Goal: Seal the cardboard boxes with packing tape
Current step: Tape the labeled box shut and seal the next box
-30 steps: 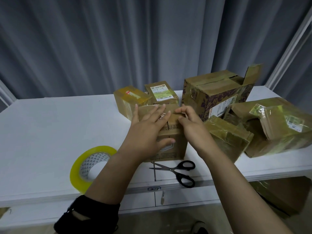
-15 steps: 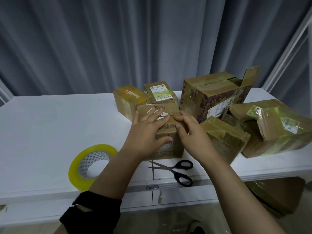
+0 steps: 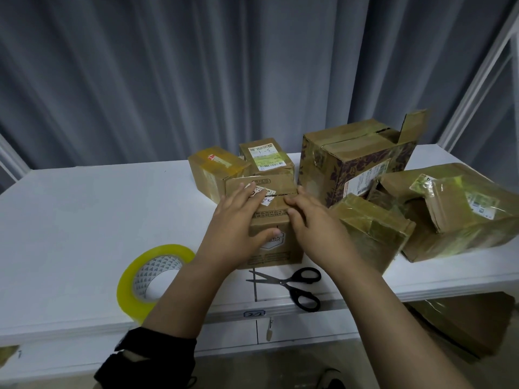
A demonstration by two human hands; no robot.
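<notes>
A small brown cardboard box (image 3: pixel 276 249) stands near the front edge of the white table (image 3: pixel 84 214), under both hands. The left hand (image 3: pixel 238 223) lies flat on its top, fingers straight. The right hand (image 3: pixel 314 228) touches the top's right edge with bent fingers; I cannot tell whether it grips.

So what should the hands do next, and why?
Probably the left hand should reach for the tape roll beside it, while the right hand holds the box: its top seam looks closed but untaped.
</notes>
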